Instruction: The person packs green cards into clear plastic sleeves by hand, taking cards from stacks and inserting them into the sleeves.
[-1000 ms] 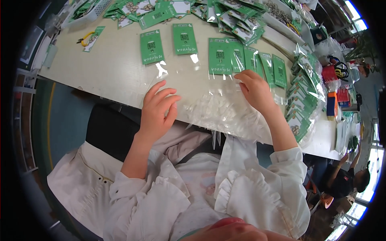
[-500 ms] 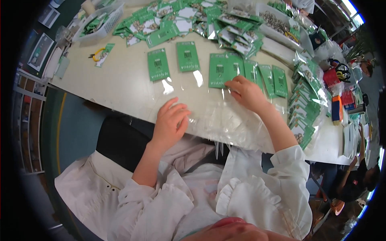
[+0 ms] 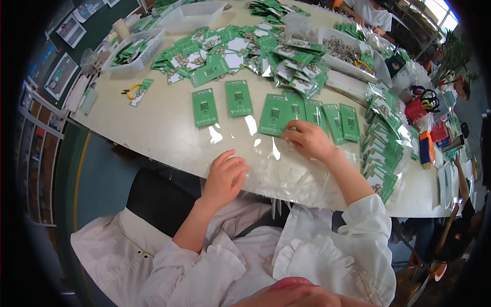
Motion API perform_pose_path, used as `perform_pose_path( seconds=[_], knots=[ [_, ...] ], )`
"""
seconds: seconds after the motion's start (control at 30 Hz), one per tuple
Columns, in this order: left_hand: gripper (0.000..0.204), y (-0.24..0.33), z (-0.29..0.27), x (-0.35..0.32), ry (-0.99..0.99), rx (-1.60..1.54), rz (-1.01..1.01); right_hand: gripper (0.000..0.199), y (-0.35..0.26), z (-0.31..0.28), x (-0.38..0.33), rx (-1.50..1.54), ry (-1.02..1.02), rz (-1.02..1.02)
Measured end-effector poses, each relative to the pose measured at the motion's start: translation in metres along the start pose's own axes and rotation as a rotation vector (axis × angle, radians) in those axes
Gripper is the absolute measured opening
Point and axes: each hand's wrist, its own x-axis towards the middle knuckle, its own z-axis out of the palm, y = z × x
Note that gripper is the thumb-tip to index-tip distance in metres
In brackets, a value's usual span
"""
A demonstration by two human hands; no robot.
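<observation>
My right hand (image 3: 311, 140) has its fingers bent and drawn together at the lower corner of a green printed card (image 3: 272, 115) in a clear plastic sleeve. Its fingertips partly hide that corner. Another green card (image 3: 295, 106) lies partly under it, with several more fanned to the right. My left hand (image 3: 225, 176) hovers over the table's front edge, holding nothing, fingers curved and apart. Two separate sleeved green cards, one (image 3: 204, 107) on the left and one (image 3: 239, 97) beside it, lie beyond my left hand.
Clear plastic sleeves (image 3: 294, 179) lie along the front edge. A heap of packed green cards (image 3: 220, 53) fills the back, near a white basket (image 3: 156, 43). Yellow-handled pliers (image 3: 134, 91) rest at left. A tub of metal rings (image 3: 340, 48) and overlapping card packs (image 3: 381, 153) stand right.
The whole view has shifted, so the table and cards sit lower in the picture. My right hand stays at the same cards; my left hand stays open near the table edge.
</observation>
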Motion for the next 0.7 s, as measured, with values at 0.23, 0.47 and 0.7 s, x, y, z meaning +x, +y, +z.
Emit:
perform_pose_path(
  seconds=[0.23, 0.47, 0.7],
  knots=[
    [0.019, 0.024, -0.010, -0.001, -0.501, -0.646, -0.007, 0.025, -0.047, -0.096, -0.051, 0.843, -0.756, 0.430],
    [0.045, 0.046, 0.080, -0.020, -0.970, -0.535, 0.119, 0.027, -0.115, -0.049, -0.175, 0.898, -0.465, 0.871],
    [0.062, 0.074, 0.117, -0.030, -0.910, -0.389, 0.414, 0.053, -0.129, -0.087, -0.185, 1.912, -0.180, 0.873]
  ],
)
